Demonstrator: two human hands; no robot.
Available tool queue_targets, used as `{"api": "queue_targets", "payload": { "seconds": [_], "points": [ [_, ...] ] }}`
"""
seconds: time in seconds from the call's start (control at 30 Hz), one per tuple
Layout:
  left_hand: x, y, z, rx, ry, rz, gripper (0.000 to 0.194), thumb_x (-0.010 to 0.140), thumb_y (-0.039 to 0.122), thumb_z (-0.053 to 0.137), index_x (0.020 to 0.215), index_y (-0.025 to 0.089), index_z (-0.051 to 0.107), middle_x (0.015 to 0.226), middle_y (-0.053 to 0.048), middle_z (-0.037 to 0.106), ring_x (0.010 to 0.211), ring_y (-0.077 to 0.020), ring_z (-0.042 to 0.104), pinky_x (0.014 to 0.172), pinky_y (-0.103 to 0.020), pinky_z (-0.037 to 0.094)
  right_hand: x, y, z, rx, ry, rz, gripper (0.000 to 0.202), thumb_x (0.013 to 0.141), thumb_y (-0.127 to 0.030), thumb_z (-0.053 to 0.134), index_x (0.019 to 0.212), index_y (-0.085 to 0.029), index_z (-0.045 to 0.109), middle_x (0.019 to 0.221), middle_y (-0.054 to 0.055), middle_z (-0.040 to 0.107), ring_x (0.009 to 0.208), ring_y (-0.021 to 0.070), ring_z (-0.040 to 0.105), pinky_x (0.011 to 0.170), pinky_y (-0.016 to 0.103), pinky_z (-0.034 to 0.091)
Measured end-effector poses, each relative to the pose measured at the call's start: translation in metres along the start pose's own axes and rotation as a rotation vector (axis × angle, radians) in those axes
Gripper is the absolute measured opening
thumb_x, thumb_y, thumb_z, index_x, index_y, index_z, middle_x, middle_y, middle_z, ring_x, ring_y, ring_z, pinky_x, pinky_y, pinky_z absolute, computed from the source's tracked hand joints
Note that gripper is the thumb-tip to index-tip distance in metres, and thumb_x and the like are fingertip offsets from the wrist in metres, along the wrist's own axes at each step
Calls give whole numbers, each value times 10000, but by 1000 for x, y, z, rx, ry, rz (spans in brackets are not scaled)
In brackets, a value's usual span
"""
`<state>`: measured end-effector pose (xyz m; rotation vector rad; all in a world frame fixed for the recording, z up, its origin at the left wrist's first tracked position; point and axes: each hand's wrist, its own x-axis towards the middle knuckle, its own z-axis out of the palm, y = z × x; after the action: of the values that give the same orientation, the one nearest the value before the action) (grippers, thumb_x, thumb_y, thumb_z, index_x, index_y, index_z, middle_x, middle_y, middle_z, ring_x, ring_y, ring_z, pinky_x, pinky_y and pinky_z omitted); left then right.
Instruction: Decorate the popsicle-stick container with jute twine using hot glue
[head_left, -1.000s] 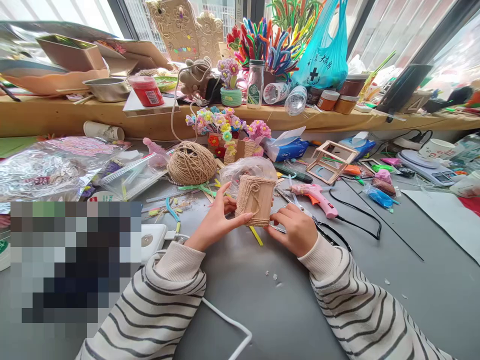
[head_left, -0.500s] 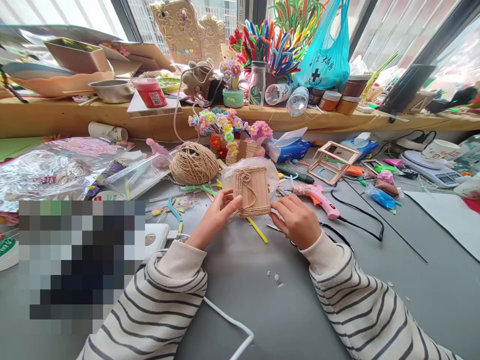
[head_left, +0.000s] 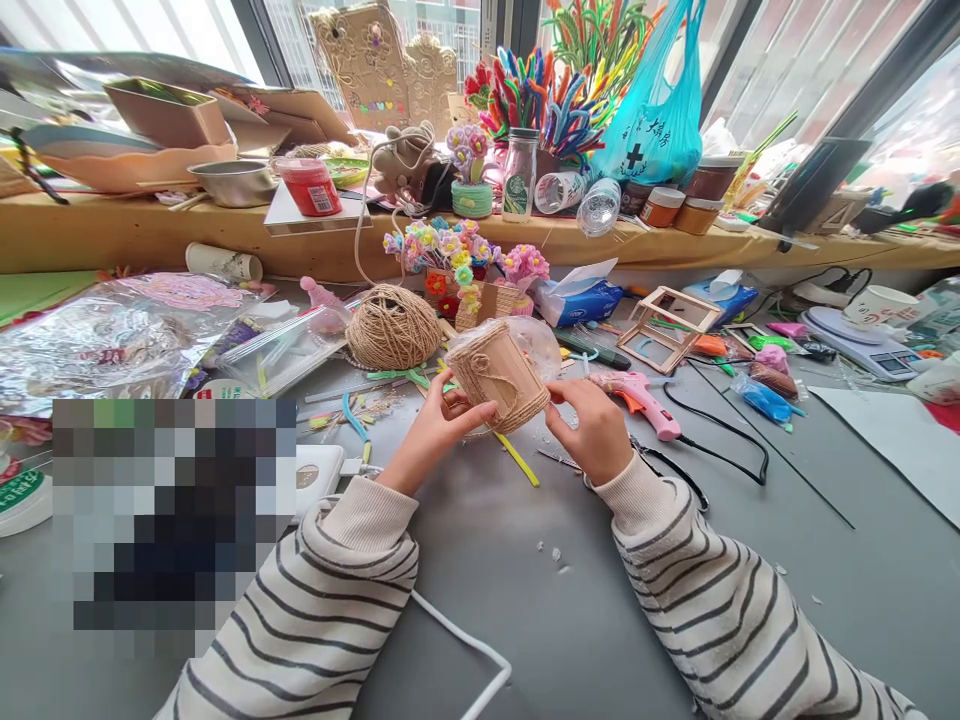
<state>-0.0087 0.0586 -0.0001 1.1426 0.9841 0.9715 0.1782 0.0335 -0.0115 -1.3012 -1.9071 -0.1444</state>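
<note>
Held up over the middle of the table is a small wooden panel (head_left: pixel 517 372) edged with twine, with a twine flower and stem on its face; it is tilted. My left hand (head_left: pixel 442 425) grips its lower left side, thumb across the front. At its lower right corner, my right hand (head_left: pixel 592 425) pinches the edge between thumb and fingers. Behind the panel shows a clear round plastic piece (head_left: pixel 536 345). A pink glue gun (head_left: pixel 637 400) lies just right of my right hand. A yellow strip (head_left: pixel 519 460) lies beneath the panel.
A ball of twine (head_left: pixel 394 328) sits behind my left hand. A small wooden frame (head_left: pixel 667 325) stands behind the glue gun, whose black cord (head_left: pixel 739 462) loops rightward. A white cable (head_left: pixel 469 640) crosses the near table. A white power bank (head_left: pixel 315 475) lies by my left sleeve.
The panel has turned from nearly upright to a slant, its top leaning left. My right hand has shifted slightly up with its corner. The camera view has moved a little.
</note>
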Motion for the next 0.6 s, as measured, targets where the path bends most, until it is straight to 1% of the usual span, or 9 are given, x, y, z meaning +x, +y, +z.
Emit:
{"api": "queue_targets", "payload": {
  "seconds": [0.1,0.2,0.27,0.33,0.4,0.5,0.6],
  "points": [
    [0,1,0,-23,-10,19,757,605,329,697,1220,194,277,1043,-90,559,1011,-230,549,884,-384,404,3,-3,3,189,-1,142,223,765,-187,472,950,-152,592,861,79,628,781,181,566,708,328,480],
    [-1,1,-1,-42,15,35,740,613,336,692,1212,197,279,1044,-93,562,1018,-235,548,892,-397,400,4,-6,5,410,-1,285,262,780,-265,471,995,-172,587,1018,98,577,952,193,532,727,314,498],
    [-1,1,-1,-51,20,30,749,615,341,690,1216,202,266,1055,-98,563,1028,-242,543,895,-412,398,3,-9,6,568,-22,363,292,798,-330,452,1025,-189,570,1096,93,546,1042,197,497,779,318,489],
    [-1,1,-1,-48,24,24,749,614,344,689,1214,200,265,1075,-107,561,1035,-249,539,896,-423,396,2,-12,9,721,-69,442,344,798,-394,451,1067,-196,531,1133,86,535,1062,200,494,816,333,477],
    [-2,2,0,-38,38,31,738,619,343,683,1210,196,268,1090,-112,555,1040,-250,536,898,-424,394,1,-15,12,831,-97,511,410,763,-436,501,1094,-195,482,1139,89,531,1056,203,502,821,339,476],
    [-4,4,2,-10,42,56,714,630,326,675,1201,188,268,1080,-105,555,1036,-234,539,896,-397,401,-1,-20,19,906,-72,578,478,683,-439,604,1061,-198,437,1133,96,523,1052,207,509,813,337,483],
    [-4,3,3,34,36,71,728,635,312,673,1208,185,242,1058,-95,549,1003,-217,556,866,-370,429,-1,-24,24,952,-51,643,511,639,-427,646,1031,-201,410,1130,102,514,1011,204,537,794,339,497]
  ]
}}
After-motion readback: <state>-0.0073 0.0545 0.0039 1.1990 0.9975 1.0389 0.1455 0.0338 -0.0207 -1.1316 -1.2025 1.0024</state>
